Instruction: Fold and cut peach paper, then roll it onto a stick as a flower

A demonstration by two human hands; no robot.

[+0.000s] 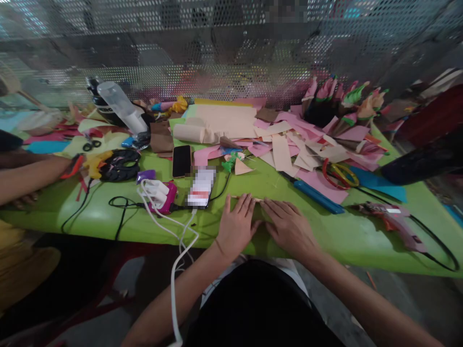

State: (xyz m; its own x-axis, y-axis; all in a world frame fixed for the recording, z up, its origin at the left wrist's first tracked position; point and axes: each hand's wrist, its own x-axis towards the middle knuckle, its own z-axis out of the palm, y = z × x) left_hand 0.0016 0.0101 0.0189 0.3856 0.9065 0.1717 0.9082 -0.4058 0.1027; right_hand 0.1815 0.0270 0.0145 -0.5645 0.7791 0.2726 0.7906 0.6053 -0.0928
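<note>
Both my hands lie palm down on the green table (260, 180). My left hand (237, 221) is flat with its fingers stretched out over a thin pale stick or tight paper roll (258, 199). From the other side, my right hand (289, 222) rests flat, fingertips on the same thin piece. Only its short middle part and left end show; the rest is under my fingers. Just beyond my left hand are a lit phone (201, 188) on a cable and a small green paper flower (233, 161). A blue utility knife (318, 196) lies beyond my right hand.
A pink glue gun (401, 221) with a black cord lies at the right. Cut paper strips (284, 149) are heaped behind. A pink power adapter (162, 197) with white cables, a dark phone (181, 161) and bottles (121, 106) stand left. Another person's arm (32, 178) rests at far left.
</note>
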